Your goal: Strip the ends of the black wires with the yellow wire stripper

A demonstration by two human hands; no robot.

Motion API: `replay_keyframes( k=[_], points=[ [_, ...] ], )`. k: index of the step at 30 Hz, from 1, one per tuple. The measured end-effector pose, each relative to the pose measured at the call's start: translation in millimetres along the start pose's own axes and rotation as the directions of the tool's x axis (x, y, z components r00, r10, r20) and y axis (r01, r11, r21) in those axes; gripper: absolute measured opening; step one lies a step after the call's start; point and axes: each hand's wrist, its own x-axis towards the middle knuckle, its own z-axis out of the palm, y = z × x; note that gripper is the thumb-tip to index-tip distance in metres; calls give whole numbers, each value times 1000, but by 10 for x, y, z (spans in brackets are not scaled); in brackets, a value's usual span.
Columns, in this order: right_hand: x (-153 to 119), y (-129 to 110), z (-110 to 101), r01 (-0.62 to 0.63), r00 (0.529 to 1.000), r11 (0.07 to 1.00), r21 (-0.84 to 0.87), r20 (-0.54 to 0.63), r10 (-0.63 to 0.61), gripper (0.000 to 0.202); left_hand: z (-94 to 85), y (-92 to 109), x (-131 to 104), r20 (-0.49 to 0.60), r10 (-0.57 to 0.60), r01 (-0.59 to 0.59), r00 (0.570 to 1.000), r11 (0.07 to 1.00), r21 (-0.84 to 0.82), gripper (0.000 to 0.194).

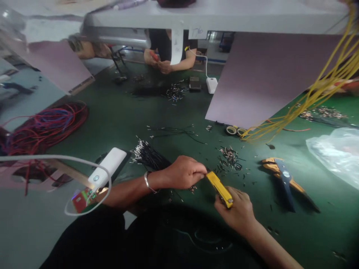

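Note:
My right hand (237, 209) is wrapped round a yellow wire stripper (220, 188), whose far end points up and left toward my other hand. My left hand (185, 172) is closed in a pinch at that end, on what looks like a thin black wire, mostly hidden by the fingers. A bundle of black wires (153, 157) with bare silvery ends lies beside my left wrist and runs under the forearm. Just beyond the tool is a small heap of black and copper-coloured scraps (230, 157).
Blue-and-orange pliers (286, 175) lie at right, near a clear plastic bag (336, 153). Yellow wires (308, 101) hang from the shelf (224, 22). Tape rolls (231, 130) sit by a board. At left are a white power bank (109, 166) and red wires (50, 127). A co-worker's hands (164, 67) are opposite.

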Motion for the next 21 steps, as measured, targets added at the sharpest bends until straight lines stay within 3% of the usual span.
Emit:
replay_keyframes(
  k=[11, 21],
  points=[
    [83, -95, -64, 44, 996, 997, 59, 77, -48, 7, -46, -8, -128, 67, -12, 17, 998, 997, -81, 18],
    [76, -52, -74, -112, 974, 987, 118, 209, 86, 7, -57, 4, -83, 57, 6, -1, 998, 997, -79, 19]
  ],
)
